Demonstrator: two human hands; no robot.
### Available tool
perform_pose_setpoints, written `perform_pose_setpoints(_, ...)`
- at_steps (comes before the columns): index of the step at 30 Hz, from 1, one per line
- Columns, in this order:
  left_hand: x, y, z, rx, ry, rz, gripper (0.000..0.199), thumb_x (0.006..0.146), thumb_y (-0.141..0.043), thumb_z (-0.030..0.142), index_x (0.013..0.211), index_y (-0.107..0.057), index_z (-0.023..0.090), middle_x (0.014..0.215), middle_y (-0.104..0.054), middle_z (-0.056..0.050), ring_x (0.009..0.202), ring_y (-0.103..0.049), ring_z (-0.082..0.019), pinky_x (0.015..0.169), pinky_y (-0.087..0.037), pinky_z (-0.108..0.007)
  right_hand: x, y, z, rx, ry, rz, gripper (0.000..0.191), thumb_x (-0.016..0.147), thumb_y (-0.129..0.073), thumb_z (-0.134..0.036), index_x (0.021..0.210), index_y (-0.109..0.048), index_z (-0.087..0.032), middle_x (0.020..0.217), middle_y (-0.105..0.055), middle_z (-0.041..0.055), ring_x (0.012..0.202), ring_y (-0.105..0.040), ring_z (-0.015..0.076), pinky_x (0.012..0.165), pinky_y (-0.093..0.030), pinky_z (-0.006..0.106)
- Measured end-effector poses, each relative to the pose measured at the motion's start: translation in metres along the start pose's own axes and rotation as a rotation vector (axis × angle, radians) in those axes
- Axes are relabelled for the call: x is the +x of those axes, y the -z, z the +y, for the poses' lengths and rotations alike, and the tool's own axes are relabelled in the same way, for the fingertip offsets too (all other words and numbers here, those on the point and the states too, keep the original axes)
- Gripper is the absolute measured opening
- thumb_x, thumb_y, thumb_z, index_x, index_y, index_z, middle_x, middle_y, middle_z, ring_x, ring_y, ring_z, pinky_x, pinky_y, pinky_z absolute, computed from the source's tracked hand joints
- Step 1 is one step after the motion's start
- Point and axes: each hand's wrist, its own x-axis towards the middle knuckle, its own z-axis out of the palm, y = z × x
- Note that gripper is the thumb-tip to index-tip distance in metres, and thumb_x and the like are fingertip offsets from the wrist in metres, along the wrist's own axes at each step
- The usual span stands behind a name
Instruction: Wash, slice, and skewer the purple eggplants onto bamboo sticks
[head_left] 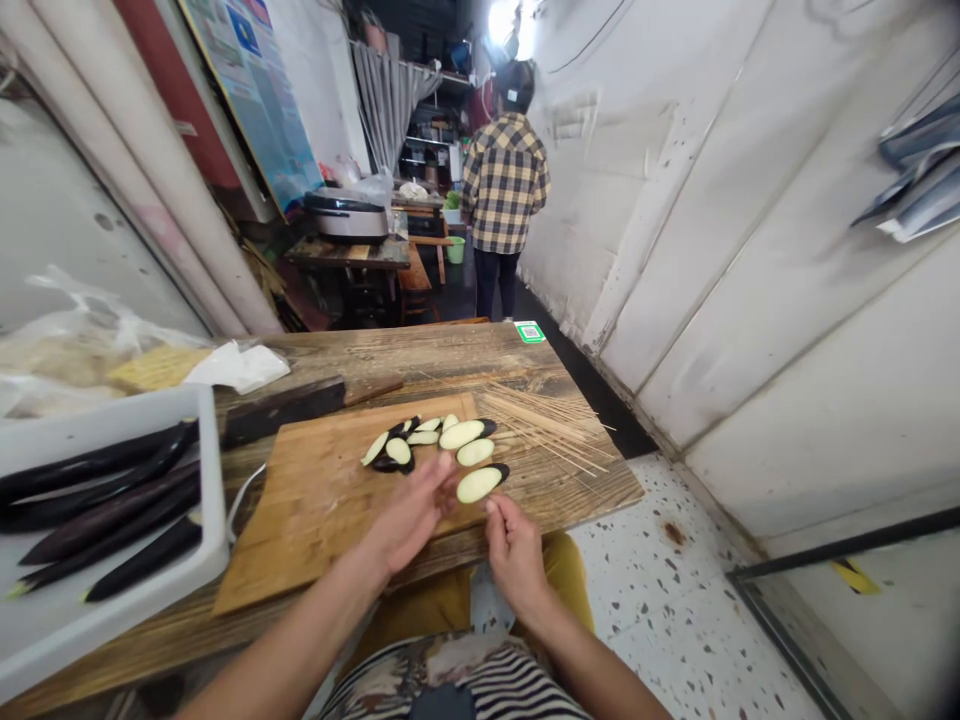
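Several oval eggplant slices, pale inside with dark skin, are at the right side of the wooden cutting board (307,500). The nearest eggplant slice (478,486) is raised between my hands, with two more lined up beyond it. My right hand (517,555) is closed in a pinch just below that slice, on what looks like the end of a skewer, mostly hidden. My left hand (416,512) has its fingers stretched out by the slice's left edge; whether they touch it is unclear. A small heap of cut slices (399,452) lies beyond my left hand.
Loose bamboo skewers (551,415) are spread on the table's right side. A cleaver (289,408) lies behind the board. At left stand a white tub (214,470) of whole eggplants (112,500) and plastic bags (82,350). A person (506,185) in plaid stands farther back.
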Motion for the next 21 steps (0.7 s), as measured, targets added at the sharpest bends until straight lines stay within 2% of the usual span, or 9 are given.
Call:
perform_pose_setpoints(4,-0.015,-0.011,-0.026,0.010,0.082,-0.076,0.035,0.062,-0.078,0.035,0.090,-0.069,0.016,0.088,-0.068,-0.005,0.078,-0.060,-0.014,0.070,-0.047,-0.023,0.005,-0.009,0.000,0.021,0.011,0.034,0.027,0.093,-0.036,-0.025,0.083,-0.060,-0.016,0.071,-0.062,0.0041,0.062,-0.055,0.0152,0.059,-0.040,0.024)
perform_pose_setpoints(7,-0.019,-0.017,-0.037,-0.046,0.065,-0.029,0.036,0.060,-0.079,0.037,0.086,-0.069,0.014,0.081,-0.069,-0.005,0.075,-0.062,-0.015,0.069,-0.048,-0.025,0.003,-0.013,-0.003,0.014,0.010,0.042,0.026,0.093,-0.036,-0.024,0.084,-0.059,-0.016,0.075,-0.062,0.0051,0.066,-0.057,0.0159,0.061,-0.042,0.024)
perform_pose_setpoints(12,-0.019,-0.022,-0.033,-0.112,0.044,0.042,0.037,0.054,-0.082,0.033,0.083,-0.070,0.014,0.080,-0.070,-0.005,0.079,-0.063,-0.017,0.065,-0.049,-0.023,0.001,-0.014,-0.010,-0.036,0.038,0.044,0.027,0.093,-0.033,-0.025,0.082,-0.057,-0.016,0.073,-0.061,0.0064,0.063,-0.056,0.0169,0.059,-0.042,0.026)
perform_pose_setpoints(17,-0.023,-0.028,-0.029,-0.216,0.043,0.106,0.040,0.044,-0.085,0.023,0.080,-0.070,0.013,0.075,-0.070,-0.005,0.075,-0.064,-0.018,0.064,-0.050,-0.023,-0.002,-0.018,-0.018,-0.100,0.059,0.073,0.028,0.093,-0.032,-0.023,0.084,-0.057,-0.016,0.072,-0.060,0.0056,0.062,-0.057,0.0163,0.058,-0.042,0.025)
perform_pose_setpoints(21,-0.022,-0.032,-0.027,-0.235,0.054,0.128,0.038,0.042,-0.084,0.022,0.076,-0.069,0.013,0.072,-0.070,-0.005,0.072,-0.064,-0.018,0.062,-0.050,-0.023,-0.005,-0.024,-0.023,-0.118,0.061,0.104,0.029,0.094,-0.030,-0.023,0.083,-0.056,-0.017,0.072,-0.061,0.0046,0.063,-0.057,0.0155,0.059,-0.042,0.024)
